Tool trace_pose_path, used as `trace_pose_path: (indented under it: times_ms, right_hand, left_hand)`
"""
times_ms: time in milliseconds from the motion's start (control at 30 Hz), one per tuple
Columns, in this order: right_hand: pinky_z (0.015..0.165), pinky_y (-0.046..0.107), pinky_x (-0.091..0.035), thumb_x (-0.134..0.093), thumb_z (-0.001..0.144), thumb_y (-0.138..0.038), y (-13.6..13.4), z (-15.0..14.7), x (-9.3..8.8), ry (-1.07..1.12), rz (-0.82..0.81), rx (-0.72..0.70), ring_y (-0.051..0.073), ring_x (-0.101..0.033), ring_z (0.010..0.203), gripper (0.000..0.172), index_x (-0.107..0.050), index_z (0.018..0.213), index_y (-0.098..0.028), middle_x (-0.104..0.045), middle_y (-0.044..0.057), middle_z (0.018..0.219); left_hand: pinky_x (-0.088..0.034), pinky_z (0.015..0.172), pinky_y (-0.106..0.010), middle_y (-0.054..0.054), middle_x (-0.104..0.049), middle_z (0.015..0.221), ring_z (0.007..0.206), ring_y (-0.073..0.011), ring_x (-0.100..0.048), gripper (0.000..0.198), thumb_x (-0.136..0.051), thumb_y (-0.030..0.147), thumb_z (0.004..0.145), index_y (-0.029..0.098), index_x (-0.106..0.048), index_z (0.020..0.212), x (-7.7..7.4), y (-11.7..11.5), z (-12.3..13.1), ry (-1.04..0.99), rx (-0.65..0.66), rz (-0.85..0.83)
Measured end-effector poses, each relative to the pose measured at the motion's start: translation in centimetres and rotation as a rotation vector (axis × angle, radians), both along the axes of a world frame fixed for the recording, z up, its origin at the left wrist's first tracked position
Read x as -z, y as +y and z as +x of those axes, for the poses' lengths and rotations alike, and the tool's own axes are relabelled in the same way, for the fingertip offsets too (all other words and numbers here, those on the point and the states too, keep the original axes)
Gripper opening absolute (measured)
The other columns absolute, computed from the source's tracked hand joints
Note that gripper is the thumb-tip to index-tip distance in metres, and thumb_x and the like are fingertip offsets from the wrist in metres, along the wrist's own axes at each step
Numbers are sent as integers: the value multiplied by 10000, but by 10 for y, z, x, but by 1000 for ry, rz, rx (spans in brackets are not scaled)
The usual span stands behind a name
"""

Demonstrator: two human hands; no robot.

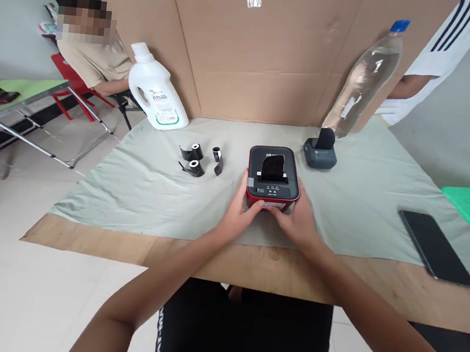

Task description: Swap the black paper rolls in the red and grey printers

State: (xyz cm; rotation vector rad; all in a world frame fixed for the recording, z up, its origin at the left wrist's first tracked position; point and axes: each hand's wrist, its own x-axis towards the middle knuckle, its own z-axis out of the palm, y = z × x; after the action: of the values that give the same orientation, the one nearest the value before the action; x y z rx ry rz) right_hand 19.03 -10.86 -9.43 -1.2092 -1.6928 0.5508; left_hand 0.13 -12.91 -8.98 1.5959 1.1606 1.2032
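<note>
A small label printer [273,190] with a black top and red sides sits on the cloth in front of me. A glossy black strip [273,167] sticks up from the slot in its top. My left hand [238,211] is closed around the printer's left side, with the thumb along its front. From the right side my right hand [301,217] grips it the same way, the two thumb tips close together at the front. Beyond the printer to the right stands a smaller dark grey printer [320,157] with a black strip rising out of it.
Three small black rolls [194,167] lie left of the printer. A white detergent jug [158,92] and a tilted clear bottle [364,83] stand before the cardboard screen [265,50]. A phone [436,247] lies at right. Two people are beyond the table.
</note>
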Motion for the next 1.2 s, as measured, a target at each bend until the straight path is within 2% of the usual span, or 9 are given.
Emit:
trace_pose_path:
  times_ms: [67, 233, 367, 467, 600, 700, 800, 1000, 1200]
  right_hand:
    - [1165, 614, -467, -818, 808, -471, -5, 0, 6, -1, -14, 1, 393, -573, 1396, 873, -408, 1537, -220, -601, 188, 1480]
    - [1173, 624, -463, -826, 804, -473, -5, 2, 13, -28, -31, 30, 393, -565, 1402, 880, -426, 1544, -213, -588, 189, 1487]
    - [1161, 646, -464, -844, 780, -487, -4, 2, 16, -51, 16, 59, 408, -554, 1401, 934, -412, 1556, -196, -574, 210, 1472]
    - [1168, 655, -452, -850, 770, -495, -5, 3, 16, -44, 64, 50, 408, -530, 1419, 960, -388, 1565, -217, -549, 202, 1483]
    - [1193, 649, -427, -776, 843, -478, -7, 5, 13, -27, 86, 13, 395, -489, 1452, 912, -321, 1600, -250, -496, 189, 1527]
    - [1185, 639, -434, -702, 898, -459, -7, 7, 11, -12, 84, -12, 390, -474, 1455, 831, -310, 1604, -260, -472, 186, 1542]
    - [1168, 628, -454, -668, 922, -461, -6, 8, 11, -1, 58, -20, 383, -487, 1436, 797, -308, 1604, -260, -464, 187, 1542]
    - [1203, 651, -407, -640, 935, -463, -4, 11, 11, 1, 13, -21, 380, -470, 1446, 778, -301, 1605, -262, -456, 182, 1542]
    - [1210, 635, -401, -642, 930, -455, -4, 11, 8, -1, 1, -26, 385, -465, 1443, 759, -330, 1595, -265, -470, 177, 1508]
  left_hand:
    - [-242, 1369, -420, -9, -191, 1788, 1662, -233, -187, 838, -561, 456, 1031, 337, -80, 1707, 6, -4, 1, -11, -3, -14]
    - [-202, 1383, -440, -7, -215, 1782, 1665, -239, -175, 846, -592, 409, 1019, 335, -102, 1706, 11, 1, 0, -26, 9, -35]
    - [-198, 1383, -465, -6, -201, 1785, 1666, -243, -175, 830, -576, 411, 1021, 339, -110, 1704, 9, 0, -3, 16, 6, -17]
    - [-245, 1365, -493, -21, -222, 1779, 1657, -266, -207, 764, -564, 438, 1020, 334, -201, 1685, 3, 0, -7, 55, -18, 23]
    - [-347, 1310, -496, -23, -328, 1734, 1629, -277, -275, 625, -488, 308, 1015, 328, -332, 1620, -9, 24, -10, -33, -100, -38]
    - [-379, 1298, -466, 16, -342, 1726, 1630, -264, -282, 731, -495, 179, 936, 349, -309, 1622, -11, 51, -8, -129, -44, -168]
    - [-401, 1288, -451, 37, -344, 1726, 1627, -263, -297, 818, -493, 135, 881, 354, -279, 1639, -4, 64, -4, -197, -7, -194]
    - [-369, 1308, -477, 21, -359, 1727, 1617, -262, -322, 775, -451, 148, 888, 311, -308, 1631, 16, 58, -1, -373, -4, -183]
    - [-400, 1286, -446, 19, -310, 1748, 1623, -241, -308, 827, -461, 197, 916, 330, -168, 1678, 19, 63, 4, -221, -110, -131]
